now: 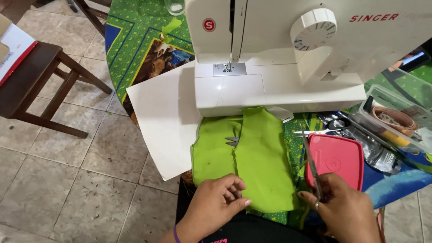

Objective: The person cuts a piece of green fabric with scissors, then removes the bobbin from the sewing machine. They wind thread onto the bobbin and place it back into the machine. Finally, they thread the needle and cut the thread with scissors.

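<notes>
A lime-green fabric piece [252, 157], folded over itself, lies on the table in front of a white sewing machine [274, 58]. My left hand [216, 204] rests on the fabric's near edge, fingers curled, pinching it with the thumb. My right hand [344, 207] grips a pair of scissors [311, 166] with the blades pointing away, up along the fabric's right side. A small grey clip [232, 141] sits on the fabric near its middle fold.
A pink lidded box [337, 157] lies right of the fabric. A second pair of scissors [324, 128] and a clear plastic container [396, 121] with sewing items are further right. A white sheet [162, 121] overhangs the table's left side. A wooden stool [36, 76] stands on the tiled floor.
</notes>
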